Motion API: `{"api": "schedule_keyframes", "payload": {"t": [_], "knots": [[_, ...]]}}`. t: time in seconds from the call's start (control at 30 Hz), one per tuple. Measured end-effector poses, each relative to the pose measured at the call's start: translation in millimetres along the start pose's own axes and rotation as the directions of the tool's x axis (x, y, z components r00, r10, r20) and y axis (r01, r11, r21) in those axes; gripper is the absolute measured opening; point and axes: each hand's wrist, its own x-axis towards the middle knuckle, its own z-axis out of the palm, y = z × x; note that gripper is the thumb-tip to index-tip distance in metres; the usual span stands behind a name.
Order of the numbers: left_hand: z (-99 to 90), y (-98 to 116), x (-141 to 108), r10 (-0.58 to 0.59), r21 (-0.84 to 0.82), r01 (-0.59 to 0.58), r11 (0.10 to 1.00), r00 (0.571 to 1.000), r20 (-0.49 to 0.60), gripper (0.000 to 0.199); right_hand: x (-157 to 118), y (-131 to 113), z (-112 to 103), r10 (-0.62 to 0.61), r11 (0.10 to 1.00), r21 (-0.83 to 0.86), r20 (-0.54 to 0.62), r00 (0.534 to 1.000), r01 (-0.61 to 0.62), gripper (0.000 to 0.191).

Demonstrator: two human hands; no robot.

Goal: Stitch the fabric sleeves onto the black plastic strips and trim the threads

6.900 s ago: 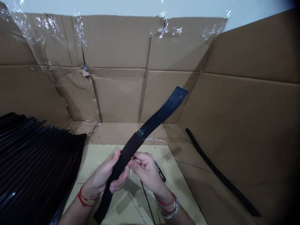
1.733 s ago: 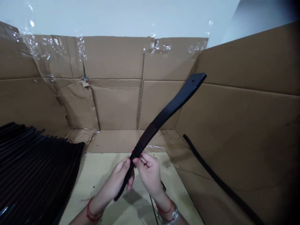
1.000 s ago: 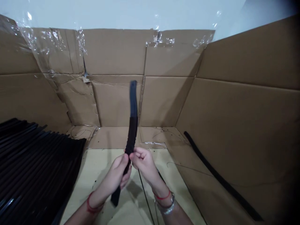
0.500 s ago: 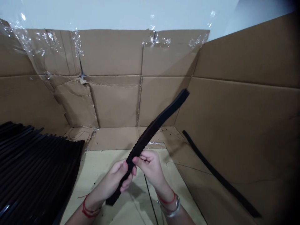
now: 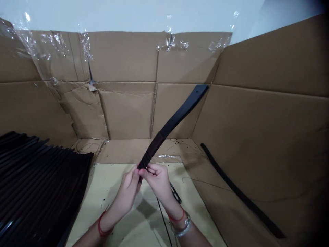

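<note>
A long black curved strip (image 5: 177,118) slants up and away from me. Its far end is broad and flat with a small hole. A dark brownish sleeve covers its middle, bunched into ridges near my fingers. My left hand (image 5: 130,187) is closed around the near end of the strip. My right hand (image 5: 158,180) pinches it at the same spot, thumb beside the left thumb. The very near end is hidden by my hands. Just behind my right wrist lies a small black slotted object (image 5: 175,193), partly covered. A thin dark cord or line (image 5: 164,219) runs toward me below.
A large stack of black strips (image 5: 43,188) fills the left side. Another black curved strip (image 5: 239,192) lies against the right cardboard wall (image 5: 269,137). Taped cardboard (image 5: 123,113) stands at the back. A pale board (image 5: 108,175) lies under my hands, with loose thread to the right.
The strip has turned and shifted forward, showing its flat holed end. My hands have moved closer together at its near end. The slotted object has come into view.
</note>
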Motion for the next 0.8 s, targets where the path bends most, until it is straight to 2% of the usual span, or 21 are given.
{"api": "schedule_keyframes", "payload": {"t": [0.03, 0.07, 0.13, 0.17, 0.2, 0.23, 0.27, 0.4, 0.47, 0.57, 0.63, 0.67, 0.7, 0.77, 0.8], "knots": [[-1.6, 1, -2, -0.075, -0.091, 0.085, 0.992, 0.991, 0.109, 0.054, -1, -2, -1, 0.035, 0.999, 0.018, 0.071, 0.997, -0.037, 0.038], [-3.9, 3, -4, -0.149, -0.186, 0.203, 0.961, 0.952, 0.268, 0.055, -3, -5, -2, 0.068, 0.997, 0.027, 0.141, 0.988, -0.072, 0.039], [-9.4, 6, -7, -0.200, -0.300, 0.420, 0.856, 0.806, 0.558, 0.056, -8, -12, -3, 0.081, 0.997, -0.003, 0.199, 0.977, -0.082, 0.038], [-11.5, 7, -7, -0.194, -0.318, 0.494, 0.809, 0.736, 0.648, 0.057, -11, -14, -2, 0.058, 0.998, -0.036, 0.169, 0.984, -0.053, 0.037], [-12.6, 7, -7, -0.185, -0.325, 0.543, 0.774, 0.684, 0.705, 0.058, -13, -16, 1, 0.023, 0.997, -0.072, 0.111, 0.994, -0.015, 0.038], [-12.5, 6, -6, -0.179, -0.327, 0.574, 0.750, 0.653, 0.736, 0.059, -15, -16, 3, -0.005, 0.995, -0.102, 0.046, 0.999, 0.010, 0.038], [-11.1, 5, -5, -0.178, -0.333, 0.586, 0.738, 0.646, 0.742, 0.060, -16, -16, 6, -0.020, 0.993, -0.116, -0.012, 1.000, 0.019, 0.039], [2.2, -6, -3, -0.181, -0.322, 0.501, 0.803, 0.720, 0.670, 0.061, -11, -15, 4, -0.062, 0.998, -0.025, -0.199, 0.978, 0.058, 0.038], [8.2, -10, -4, -0.181, -0.276, 0.474, 0.836, 0.713, 0.677, 0.059, -6, -16, -4, -0.106, 0.994, 0.010, -0.252, 0.962, 0.112, 0.036], [11.1, -12, -4, -0.183, -0.245, 0.470, 0.848, 0.694, 0.697, 0.058, -3, -18, -15, -0.110, 0.993, 0.011, -0.238, 0.965, 0.116, 0.037], [9.2, -10, -1, -0.207, -0.227, 0.472, 0.852, 0.701, 0.682, 0.057, -4, -18, -16, -0.093, 0.995, 0.019, -0.231, 0.969, 0.100, 0.039], [7.4, -9, 0, -0.232, -0.205, 0.459, 0.864, 0.726, 0.647, 0.057, -4, -18, -15, -0.095, 0.995, 0.017, -0.242, 0.966, 0.102, 0.040], [5.3, -7, 2, -0.255, -0.169, 0.423, 0.890, 0.771, 0.583, 0.057, -4, -19, -14, -0.107, 0.994, 0.001, -0.257, 0.961, 0.111, 0.040], [0.4, -1, 3, -0.236, -0.059, 0.280, 0.958, 0.889, 0.392, 0.055, -3, -20, -12, -0.148, 0.989, -0.063, -0.268, 0.952, 0.136, 0.039], [-2.1, 2, 2, -0.195, 0.005, 0.204, 0.979, 0.933, 0.302, 0.055, -3, -21, -12, -0.161, 0.986, -0.089, -0.254, 0.954, 0.143, 0.039]]}}
